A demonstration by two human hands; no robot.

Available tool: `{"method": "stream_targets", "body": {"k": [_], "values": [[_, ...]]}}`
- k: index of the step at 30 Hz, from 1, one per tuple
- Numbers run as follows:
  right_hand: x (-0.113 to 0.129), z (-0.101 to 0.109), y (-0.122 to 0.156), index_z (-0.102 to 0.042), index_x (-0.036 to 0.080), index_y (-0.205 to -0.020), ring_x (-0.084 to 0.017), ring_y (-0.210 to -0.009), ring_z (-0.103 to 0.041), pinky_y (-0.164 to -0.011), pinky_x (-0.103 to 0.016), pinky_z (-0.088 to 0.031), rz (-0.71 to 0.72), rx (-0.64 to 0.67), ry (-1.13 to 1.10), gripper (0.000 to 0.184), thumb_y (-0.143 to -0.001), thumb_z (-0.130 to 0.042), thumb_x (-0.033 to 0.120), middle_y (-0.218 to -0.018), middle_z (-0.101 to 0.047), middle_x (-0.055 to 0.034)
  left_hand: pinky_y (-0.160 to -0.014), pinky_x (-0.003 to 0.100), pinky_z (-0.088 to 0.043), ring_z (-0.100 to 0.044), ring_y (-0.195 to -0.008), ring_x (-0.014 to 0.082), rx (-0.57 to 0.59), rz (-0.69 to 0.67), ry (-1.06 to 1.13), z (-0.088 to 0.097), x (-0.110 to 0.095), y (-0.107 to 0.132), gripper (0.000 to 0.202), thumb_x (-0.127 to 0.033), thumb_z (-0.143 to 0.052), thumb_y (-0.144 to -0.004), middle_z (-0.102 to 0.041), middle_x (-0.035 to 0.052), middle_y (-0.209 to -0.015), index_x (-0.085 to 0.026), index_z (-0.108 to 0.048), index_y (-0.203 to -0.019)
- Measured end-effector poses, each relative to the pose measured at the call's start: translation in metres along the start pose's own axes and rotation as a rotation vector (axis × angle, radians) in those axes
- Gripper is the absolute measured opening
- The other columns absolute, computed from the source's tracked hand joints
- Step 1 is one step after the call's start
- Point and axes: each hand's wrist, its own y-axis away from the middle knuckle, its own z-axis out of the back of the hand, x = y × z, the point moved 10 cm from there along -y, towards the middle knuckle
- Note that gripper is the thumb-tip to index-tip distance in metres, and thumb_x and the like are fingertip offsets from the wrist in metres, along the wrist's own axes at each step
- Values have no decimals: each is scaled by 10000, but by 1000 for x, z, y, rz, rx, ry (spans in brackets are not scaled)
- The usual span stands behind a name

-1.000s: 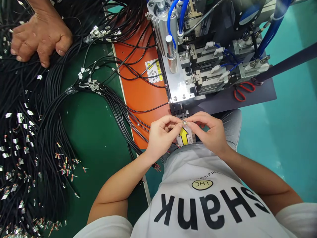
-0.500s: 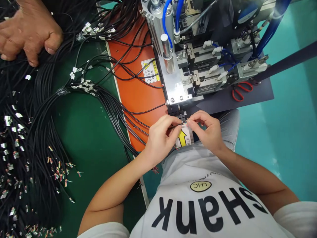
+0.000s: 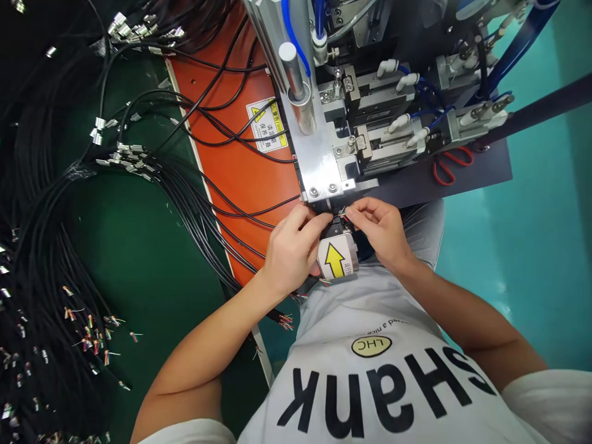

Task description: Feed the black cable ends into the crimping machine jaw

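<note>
My left hand and my right hand meet at the front of a metal machine, both pinched on a thin black cable end with small coloured wires. The fingertips press it toward the machine's black slot, just above a white label with a yellow arrow. More black cables run from under my left hand across the orange mat.
Large bundles of black cables with metal terminals cover the green table at left. Red-handled scissors lie on the grey machine base at right. Blue air hoses rise from the machine. Teal floor lies to the right.
Both my hands moved up and forward, bringing the cable end to the machine's slot. The view shifted, and another person's hand at the top left is out of view now.
</note>
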Motion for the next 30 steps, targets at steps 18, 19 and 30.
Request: {"method": "stream_targets", "body": {"k": [18, 19, 30], "values": [[-4, 1, -4, -677, 187, -786, -110, -627, -528, -619, -260, -428, 5, 9, -15, 187, -814, -758, 353, -700, -617, 21, -659, 270, -486, -567, -830, 166, 3, -48, -46, -2, -2, -1, 295, -101, -468, -926, -512, 54, -913, -171, -629, -1163], [-4, 1, -4, -675, 186, -787, -110, -626, -527, -615, -260, -426, 3, 9, -14, 193, -813, -758, 359, -700, -615, 20, -655, 270, -483, -566, -832, 168, 7, -46, -54, -2, -2, -1, 297, -102, -466, -926, -513, 55, -914, -169, -629, -1165], [-5, -3, -4, -623, 189, -801, -103, -575, -513, -557, -254, -414, -18, 44, 2, 234, -837, -729, 394, -671, -580, 30, -640, 276, -425, -525, -774, 166, 46, -73, -142, -6, -5, -3, 327, -169, -397, -984, -528, 60, -877, -199, -646, -1194]]}}
